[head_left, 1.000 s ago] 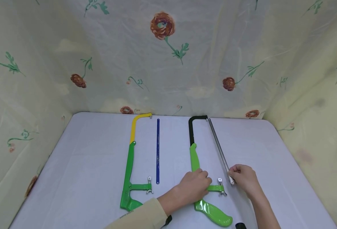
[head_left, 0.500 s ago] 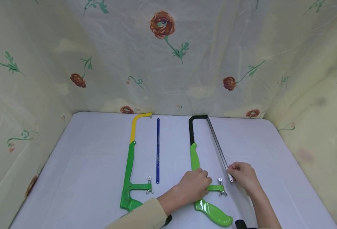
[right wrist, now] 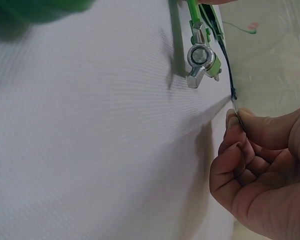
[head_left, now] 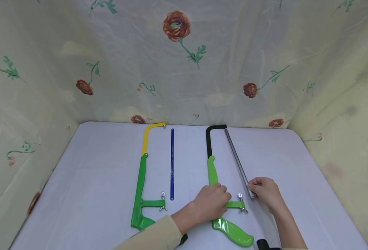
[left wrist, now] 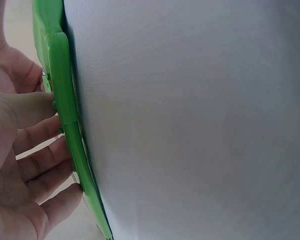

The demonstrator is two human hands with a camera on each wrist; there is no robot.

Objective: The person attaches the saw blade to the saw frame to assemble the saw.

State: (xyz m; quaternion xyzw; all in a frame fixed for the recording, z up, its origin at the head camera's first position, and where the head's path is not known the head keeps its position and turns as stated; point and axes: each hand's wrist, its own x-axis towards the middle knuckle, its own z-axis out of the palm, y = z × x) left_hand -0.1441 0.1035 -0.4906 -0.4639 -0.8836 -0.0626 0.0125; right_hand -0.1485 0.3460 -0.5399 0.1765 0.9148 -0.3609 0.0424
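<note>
A hacksaw frame (head_left: 212, 170) with a black front arm and a light green handle lies on the table. My left hand (head_left: 211, 202) holds it around the middle of the green part; in the left wrist view the thumb and fingertips are on the green frame (left wrist: 65, 82). My right hand (head_left: 266, 192) pinches the near end of a grey hacksaw blade (head_left: 237, 159) between thumb and fingers. The blade's far end meets the tip of the black arm, though whether it sits on the pin is too small to tell. A wing-nut screw (right wrist: 200, 55) stands at the frame's green crossbar.
On the left lies a second hacksaw frame (head_left: 139, 191), yellow and dark green. A blue hacksaw blade (head_left: 172, 165) lies beside it. A black object (head_left: 263, 244) shows at the bottom edge. Floral cloth walls (head_left: 184, 86) surround the white table (head_left: 102, 180).
The grey blade's far end has shifted slightly left, onto the black arm's tip. My right hand has moved a little forward with the blade. My left hand stays in place.
</note>
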